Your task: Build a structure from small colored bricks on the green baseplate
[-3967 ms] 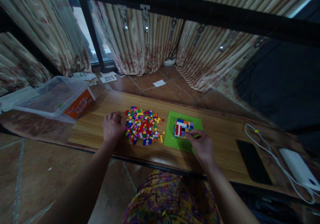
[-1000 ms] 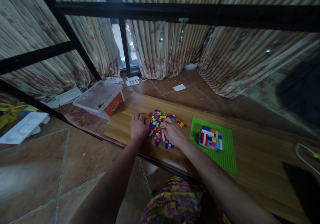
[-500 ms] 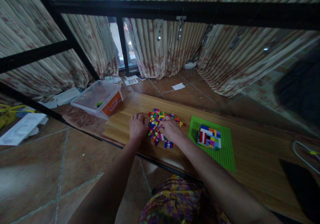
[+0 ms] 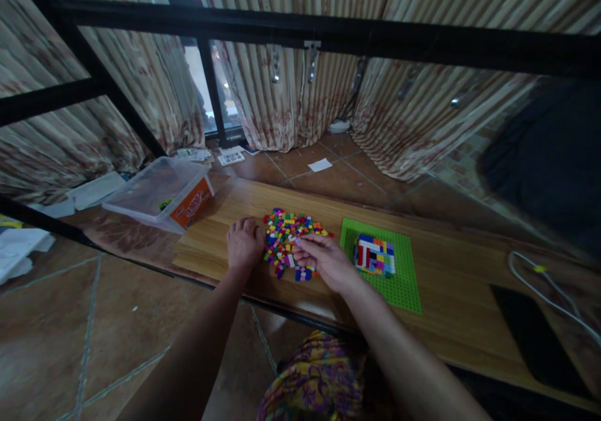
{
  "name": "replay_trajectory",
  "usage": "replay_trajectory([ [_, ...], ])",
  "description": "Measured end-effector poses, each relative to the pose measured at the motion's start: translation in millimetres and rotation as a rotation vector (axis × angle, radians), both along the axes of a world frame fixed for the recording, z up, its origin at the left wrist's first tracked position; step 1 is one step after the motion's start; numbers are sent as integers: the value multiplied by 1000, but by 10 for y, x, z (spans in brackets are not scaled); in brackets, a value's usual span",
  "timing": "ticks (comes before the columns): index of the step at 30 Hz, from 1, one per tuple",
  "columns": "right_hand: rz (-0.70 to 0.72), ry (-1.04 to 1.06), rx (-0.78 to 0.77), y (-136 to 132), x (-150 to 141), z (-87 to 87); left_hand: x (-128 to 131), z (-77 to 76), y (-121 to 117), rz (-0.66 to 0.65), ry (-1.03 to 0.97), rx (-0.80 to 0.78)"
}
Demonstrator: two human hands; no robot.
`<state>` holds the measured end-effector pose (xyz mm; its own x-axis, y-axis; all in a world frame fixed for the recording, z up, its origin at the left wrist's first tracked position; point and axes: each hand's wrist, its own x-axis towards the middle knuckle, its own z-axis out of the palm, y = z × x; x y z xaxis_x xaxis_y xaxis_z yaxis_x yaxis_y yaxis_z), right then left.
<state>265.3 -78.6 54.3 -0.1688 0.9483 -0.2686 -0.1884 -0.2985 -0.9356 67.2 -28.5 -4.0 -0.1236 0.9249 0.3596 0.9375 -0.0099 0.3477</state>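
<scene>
we log a clear box (image 4: pixel 191 203) at the wooden tabletop's (image 4: pixel 451 283) far left corner. next, the left hand (image 4: pixel 245 242), palm down, fingers loosely curled; we cannot tell whether it grips anything. loose bricks (image 4: pixel 282 228) heaped beside it, between far and near edges. over their right side, the right hand (image 4: pixel 326 258) pinches a lilac brick (image 4: pixel 297 241). then a green baseplate (image 4: pixel 404 280) under a brick build (image 4: pixel 375 256); dark slab (image 4: pixel 535 336) at the near edge.

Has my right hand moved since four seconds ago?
Yes. Judged against the green baseplate, your right hand has gone left, from the brick build to the loose bricks.
</scene>
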Motion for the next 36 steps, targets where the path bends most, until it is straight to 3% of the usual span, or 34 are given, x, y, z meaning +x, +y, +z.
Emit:
replay_trajectory([
  [2, -60, 210, -91, -130, 97, 46, -2, 10, 4, -2, 1, -5],
  [5, -132, 309, -128, -328, 272, 95, -4, 21, 9, -11, -3, -7],
  [16, -398, 154, -176, -1025, 1115, -97, -31, -28, 53, -26, 40, 42],
  [24, -624, 13, -40, -950, 1293, -124, -31, -9, 53, -26, 60, 51],
  [31, -620, -374, 187, -870, 1415, -206, -28, 5, 53, -33, 50, 42],
  [36, -504, -647, 394, -836, 1456, -249, -28, 1, 50, -28, 45, 36],
])
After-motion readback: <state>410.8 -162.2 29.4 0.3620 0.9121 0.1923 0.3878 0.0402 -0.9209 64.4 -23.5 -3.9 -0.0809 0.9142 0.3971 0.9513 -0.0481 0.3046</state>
